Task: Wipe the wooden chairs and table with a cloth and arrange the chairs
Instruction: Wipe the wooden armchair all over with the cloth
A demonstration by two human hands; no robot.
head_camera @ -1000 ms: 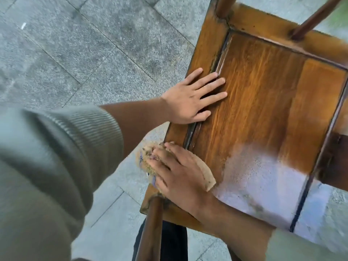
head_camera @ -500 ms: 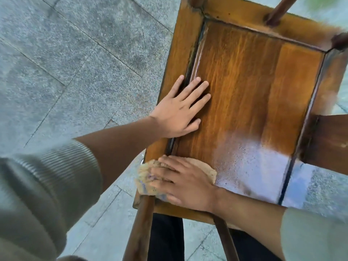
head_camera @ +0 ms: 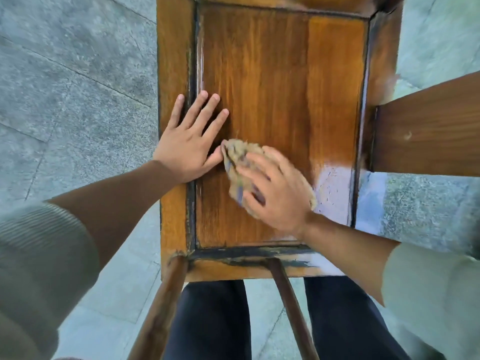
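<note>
The glossy amber-brown wooden chair seat (head_camera: 272,74), a framed rectangular panel, fills the middle of the view above grey speckled stone floor slabs (head_camera: 72,87). At its right edge a darker brown flat wooden board (head_camera: 428,126) crosses the frame; what it belongs to I cannot tell. Two round dark wooden spindles (head_camera: 161,307) rise at the near edge.

The left hand (head_camera: 189,141) lies flat with fingers straight and spread, pressing the seat's left rail. The right hand (head_camera: 275,188) presses a crumpled tan rag-like cloth (head_camera: 239,157) onto the panel just beside the left thumb, fingers curled over it; blur hides the exact grip.

To wipe well, I judge long strokes along the grain serve best, working toward the pale glare patch at the near right corner, then running the cloth through the dark grooves around the panel, where grime seems to sit. The bracing hand should shift so its patch gets wiped too.

Count: one seat, one board, two spindles, two hands, one cloth.
</note>
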